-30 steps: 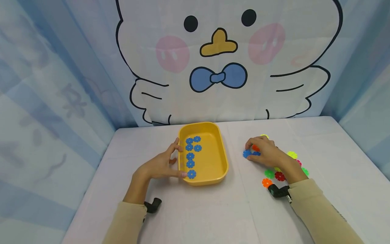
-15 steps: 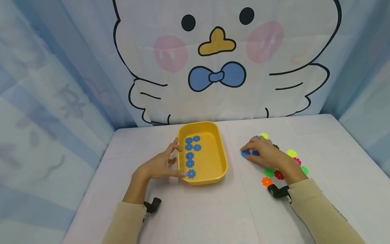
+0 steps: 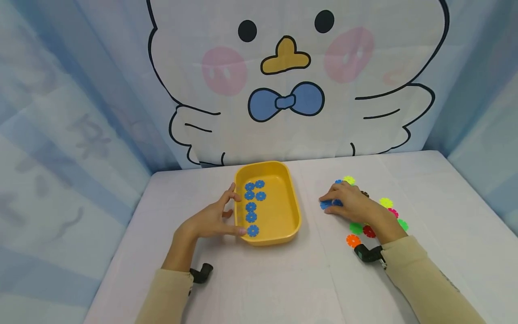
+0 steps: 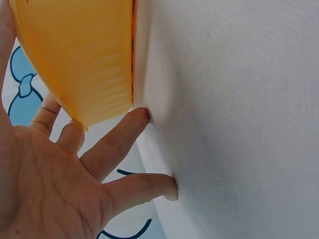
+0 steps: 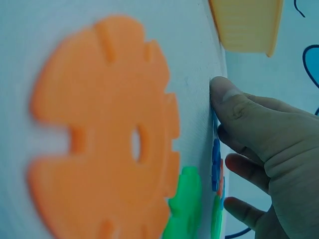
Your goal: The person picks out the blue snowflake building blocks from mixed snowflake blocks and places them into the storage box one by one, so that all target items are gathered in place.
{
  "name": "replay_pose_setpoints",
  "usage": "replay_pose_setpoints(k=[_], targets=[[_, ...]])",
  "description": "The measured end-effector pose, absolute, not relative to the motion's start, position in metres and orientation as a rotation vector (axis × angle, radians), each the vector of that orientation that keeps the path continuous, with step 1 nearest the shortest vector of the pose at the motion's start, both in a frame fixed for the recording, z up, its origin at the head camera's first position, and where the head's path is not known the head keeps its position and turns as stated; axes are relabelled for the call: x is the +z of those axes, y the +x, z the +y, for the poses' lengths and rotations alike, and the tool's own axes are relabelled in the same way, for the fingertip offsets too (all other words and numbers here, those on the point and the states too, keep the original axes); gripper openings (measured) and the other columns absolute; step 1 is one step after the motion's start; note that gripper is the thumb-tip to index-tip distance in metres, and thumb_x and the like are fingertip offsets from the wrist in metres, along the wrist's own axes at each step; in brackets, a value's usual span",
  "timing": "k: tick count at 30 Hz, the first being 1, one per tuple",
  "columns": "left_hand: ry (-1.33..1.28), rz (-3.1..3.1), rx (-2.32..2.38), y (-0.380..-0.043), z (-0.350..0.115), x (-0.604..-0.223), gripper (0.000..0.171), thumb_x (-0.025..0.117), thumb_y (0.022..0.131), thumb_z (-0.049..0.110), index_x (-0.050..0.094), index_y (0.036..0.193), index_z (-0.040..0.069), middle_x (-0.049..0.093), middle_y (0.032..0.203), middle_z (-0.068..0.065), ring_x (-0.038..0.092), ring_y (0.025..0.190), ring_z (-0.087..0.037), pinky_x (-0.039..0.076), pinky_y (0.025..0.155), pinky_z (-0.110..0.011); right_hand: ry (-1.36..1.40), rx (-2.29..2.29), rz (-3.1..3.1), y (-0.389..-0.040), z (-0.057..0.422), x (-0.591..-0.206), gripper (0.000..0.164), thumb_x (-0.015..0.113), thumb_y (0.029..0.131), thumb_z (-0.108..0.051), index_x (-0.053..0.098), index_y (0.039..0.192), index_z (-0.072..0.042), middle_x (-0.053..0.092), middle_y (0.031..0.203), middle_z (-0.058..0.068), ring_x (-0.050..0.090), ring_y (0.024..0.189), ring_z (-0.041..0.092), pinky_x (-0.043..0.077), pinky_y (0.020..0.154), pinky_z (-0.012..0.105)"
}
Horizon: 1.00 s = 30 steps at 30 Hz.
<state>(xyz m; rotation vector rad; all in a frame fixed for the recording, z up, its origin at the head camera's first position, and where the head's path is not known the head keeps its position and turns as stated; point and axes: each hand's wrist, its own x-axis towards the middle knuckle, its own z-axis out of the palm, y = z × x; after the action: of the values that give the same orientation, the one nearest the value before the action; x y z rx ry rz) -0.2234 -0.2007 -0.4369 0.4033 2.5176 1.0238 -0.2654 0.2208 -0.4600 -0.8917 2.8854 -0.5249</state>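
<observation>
My left hand (image 3: 212, 219) lies spread along the left side of a yellow tray (image 3: 283, 234), with thumb and fingertips at its rim. In the left wrist view, two fingers (image 4: 117, 144) reach down to the tablecloth beside the tray (image 4: 84, 55). Several blue notched plastic discs (image 3: 251, 217) lie inside along the tray's left half. On the right, my right hand (image 3: 352, 202) pinches a blue notched disc (image 3: 325, 205) at the tabletop between thumb and fingers. Another blue disc (image 3: 337, 203) lies under that hand, partly hidden.
Around the right hand lie more notched discs: orange (image 3: 353, 240), red (image 3: 369, 231), green (image 3: 356, 228), yellow (image 3: 386, 202) and brown (image 3: 364, 194). The orange disc (image 5: 109, 129) looms close in the right wrist view. A printed curtain (image 3: 291, 135) hangs behind the white table (image 3: 267, 283).
My right fingers have shifted slightly left and come down over the blue disc, uncovering another blue disc behind them. My left hand stays at the tray's rim. The head view has drifted a little.
</observation>
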Motion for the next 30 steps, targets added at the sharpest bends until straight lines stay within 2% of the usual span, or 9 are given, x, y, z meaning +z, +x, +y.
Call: replay_pose_setpoints(k=[11,21,30], targets=[[0.389,2.522,1.015,-0.223,-0.202,-0.436,0.088,0.090,0.077,0.047,0.036,0.142,0.025,-0.005,0.173,0.012,0.053,0.139,-0.036,0.039,0.117,-0.054,-0.903,-0.514,2.916,-0.266,0.216,-0.457,0.033,0.078,0.092,-0.036,0.076,0.117,-0.015,0.068,0.107,-0.002,0.055,0.104,0.024,0.046,0.088,0.051],[0.416,2.510,1.044,-0.223,-0.203,-0.437,0.085,0.089,0.078,0.045,0.037,0.141,0.023,-0.005,0.174,0.009,0.055,0.137,-0.038,0.039,0.117,-0.054,-0.899,-0.553,2.959,-0.267,0.209,-0.445,0.030,0.080,0.091,-0.036,0.077,0.112,-0.015,0.065,0.099,-0.004,0.056,0.093,0.020,0.050,0.083,0.039],[0.414,2.510,1.045,-0.223,-0.204,-0.438,0.086,0.090,0.078,0.046,0.037,0.141,0.023,-0.005,0.173,0.009,0.054,0.137,-0.038,0.041,0.116,-0.055,-0.931,-0.656,2.958,-0.264,0.201,-0.429,0.028,0.080,0.091,-0.035,0.074,0.110,-0.016,0.063,0.116,0.002,0.057,0.111,0.025,0.047,0.099,0.053]])
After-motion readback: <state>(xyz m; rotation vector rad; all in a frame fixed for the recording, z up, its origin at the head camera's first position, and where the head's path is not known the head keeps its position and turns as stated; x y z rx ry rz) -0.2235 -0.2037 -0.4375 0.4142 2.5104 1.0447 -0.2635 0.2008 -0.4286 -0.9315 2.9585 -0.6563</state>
